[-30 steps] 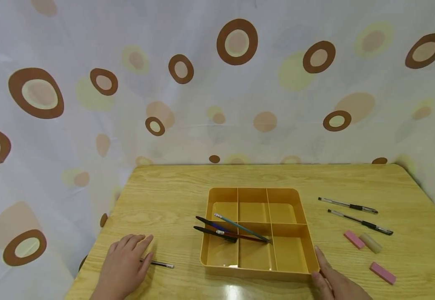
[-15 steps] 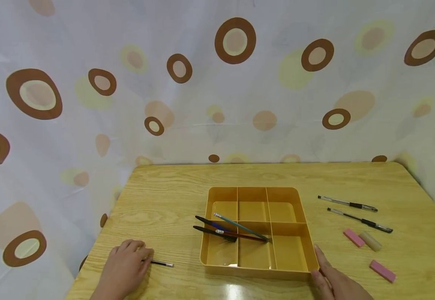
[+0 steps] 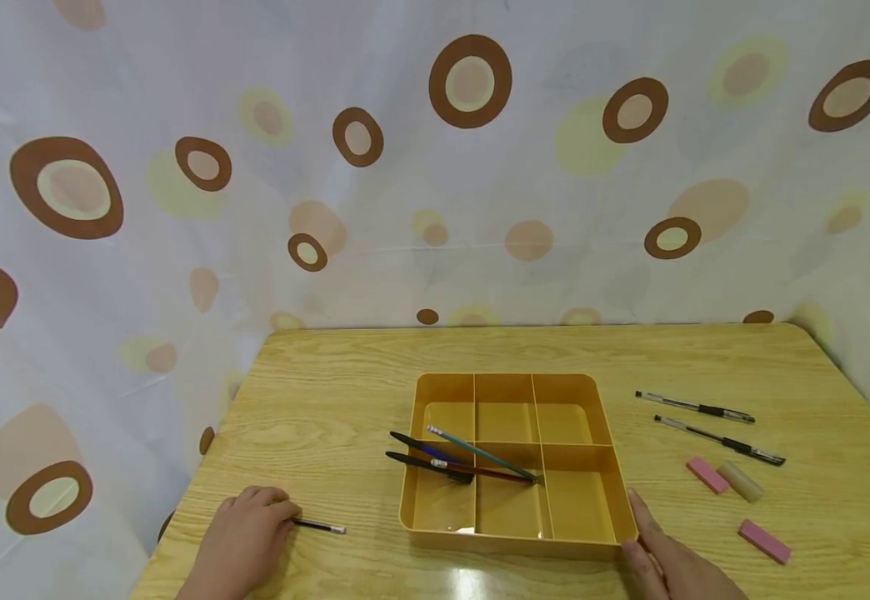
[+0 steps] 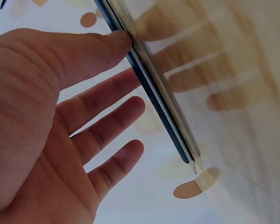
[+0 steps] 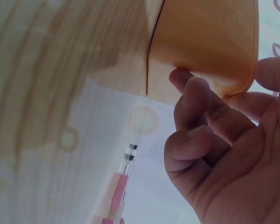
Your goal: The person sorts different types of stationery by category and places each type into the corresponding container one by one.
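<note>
My left hand (image 3: 243, 537) pinches a dark pencil (image 3: 321, 526) between thumb and index finger, low over the table at the left. In the left wrist view the pencil (image 4: 149, 84) slants down with its point at or near the tabletop; the other fingers spread apart. At the near right corner of a yellow-orange divided tray (image 3: 517, 547), my right hand (image 3: 675, 560) holds the wall with thumb and fingers. Over the tray's front-left dividers lie a teal pencil (image 3: 483, 454), a red pencil (image 3: 491, 472) and dark pens (image 3: 427, 463), their ends jutting past the rim.
To the tray's right, two clear pens with black grips (image 3: 720, 440) lie on the wooden table (image 3: 330, 400). Nearer are two pink erasers (image 3: 765, 542) and a beige cylinder (image 3: 741, 482). A patterned cloth (image 3: 375, 200) hangs behind and beside the table.
My left fingers have drawn in from a spread pose and closed on the dark pencil, which has barely shifted. The right hand and the tray stay in place.
</note>
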`<state>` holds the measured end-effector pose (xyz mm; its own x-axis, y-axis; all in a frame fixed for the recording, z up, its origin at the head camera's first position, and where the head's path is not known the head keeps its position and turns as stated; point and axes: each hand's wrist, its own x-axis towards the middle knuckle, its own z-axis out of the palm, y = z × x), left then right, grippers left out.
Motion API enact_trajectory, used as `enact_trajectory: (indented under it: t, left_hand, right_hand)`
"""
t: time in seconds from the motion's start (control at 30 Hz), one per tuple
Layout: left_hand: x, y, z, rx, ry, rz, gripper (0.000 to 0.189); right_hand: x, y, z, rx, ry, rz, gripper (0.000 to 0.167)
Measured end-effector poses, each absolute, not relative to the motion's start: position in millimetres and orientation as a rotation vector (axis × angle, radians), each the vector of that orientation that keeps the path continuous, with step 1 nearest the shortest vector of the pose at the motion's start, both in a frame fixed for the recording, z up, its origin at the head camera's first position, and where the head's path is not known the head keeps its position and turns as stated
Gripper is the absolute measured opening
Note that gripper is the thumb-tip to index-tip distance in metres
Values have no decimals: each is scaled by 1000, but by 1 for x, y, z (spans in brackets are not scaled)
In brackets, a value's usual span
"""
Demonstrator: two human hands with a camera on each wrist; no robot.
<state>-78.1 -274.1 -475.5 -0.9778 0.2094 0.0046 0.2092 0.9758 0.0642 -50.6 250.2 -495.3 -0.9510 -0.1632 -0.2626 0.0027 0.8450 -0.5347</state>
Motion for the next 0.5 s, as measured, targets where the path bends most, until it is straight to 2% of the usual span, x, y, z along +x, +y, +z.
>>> enact_trajectory:
  t: [0.5]
  left_hand:
    - [-84, -273, -479, 295, 3116, 92, 23]
  right_hand:
    - [-52, 252, -503, -125, 2727, -798, 75]
